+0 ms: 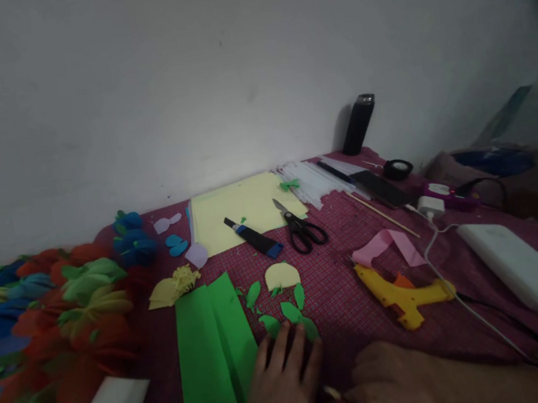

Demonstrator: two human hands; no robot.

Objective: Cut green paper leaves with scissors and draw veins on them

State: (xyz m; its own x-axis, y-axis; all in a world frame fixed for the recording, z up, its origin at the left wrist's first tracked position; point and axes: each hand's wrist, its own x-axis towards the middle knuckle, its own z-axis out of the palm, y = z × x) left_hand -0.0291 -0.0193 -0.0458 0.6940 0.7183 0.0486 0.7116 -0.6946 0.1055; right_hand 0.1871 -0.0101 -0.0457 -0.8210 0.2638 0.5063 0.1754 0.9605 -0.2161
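My left hand (286,381) lies flat near the table's front edge, fingers spread, fingertips on small green paper leaves (292,312). To its right my right hand (385,372) is curled closed around a thin stick (334,394) with a pale tip; its far end is hidden. Beside my left hand are long green paper strips (199,360). Just beyond the leaves lies a pale yellow rounded paper piece (282,275). The yellow glue gun (404,292) rests past my right hand, near a pink ribbon-like strip (387,248).
Black scissors (298,227) and a cutter knife (254,236) lie by yellow sheets (233,203). Many colourful paper flowers (63,313) crowd the left. A white power bank (526,267) with cables is at right. A black bottle (359,124) stands by the wall.
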